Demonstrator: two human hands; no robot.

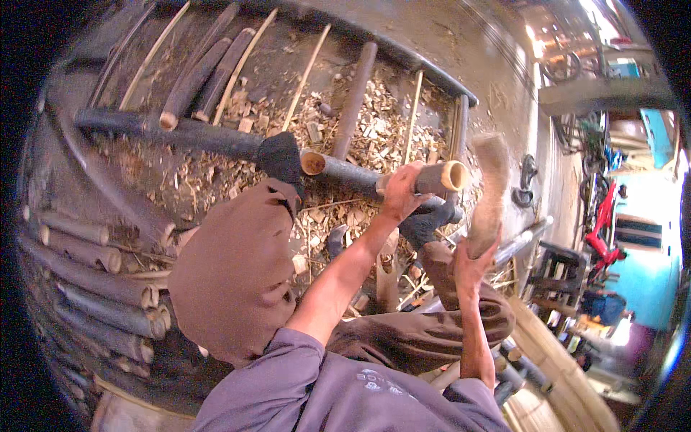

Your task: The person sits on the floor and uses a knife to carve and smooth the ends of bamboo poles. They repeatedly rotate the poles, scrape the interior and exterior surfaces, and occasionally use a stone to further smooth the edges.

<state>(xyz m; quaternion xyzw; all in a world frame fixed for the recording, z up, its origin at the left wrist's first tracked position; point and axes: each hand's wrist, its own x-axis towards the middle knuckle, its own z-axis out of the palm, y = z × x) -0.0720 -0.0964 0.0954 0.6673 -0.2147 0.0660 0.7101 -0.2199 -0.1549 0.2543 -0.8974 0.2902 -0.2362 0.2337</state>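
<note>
My left hand is wrapped around a short dark bamboo tube, whose pale, hollow cut end faces right. Beneath it runs another dark bamboo pole with an open end beside my left foot. To the right, my right hand grips the lower end of a thick, pale wooden club. The club stands raised beside the tube's open end, apart from it, and its upper part is blurred. My right foot, in a dark covering, is just below the tube.
Wood chips cover the ground inside a ladder-like bamboo frame. Cut bamboo poles are stacked at left, and two loose lengths lie across the frame. Sandals, a wooden post and a red bicycle are at right.
</note>
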